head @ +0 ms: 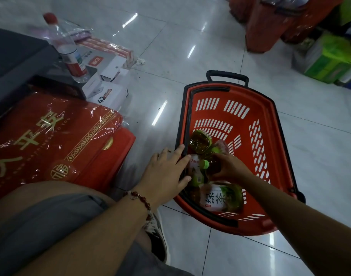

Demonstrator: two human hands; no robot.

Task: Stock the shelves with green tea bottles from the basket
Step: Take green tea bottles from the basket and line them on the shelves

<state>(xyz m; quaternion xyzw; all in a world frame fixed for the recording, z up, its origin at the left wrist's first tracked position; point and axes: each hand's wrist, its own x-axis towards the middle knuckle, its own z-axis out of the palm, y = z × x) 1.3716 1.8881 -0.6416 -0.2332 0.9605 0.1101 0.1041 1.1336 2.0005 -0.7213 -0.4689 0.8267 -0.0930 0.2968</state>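
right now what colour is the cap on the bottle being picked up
Green cap, clearest in the head view.

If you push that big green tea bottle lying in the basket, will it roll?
Probably a little: the green tea bottle lies on its side and looks round, though the basket wall beside it would likely stop it. It looks full, so probably heavy for its size and fairly stiff.
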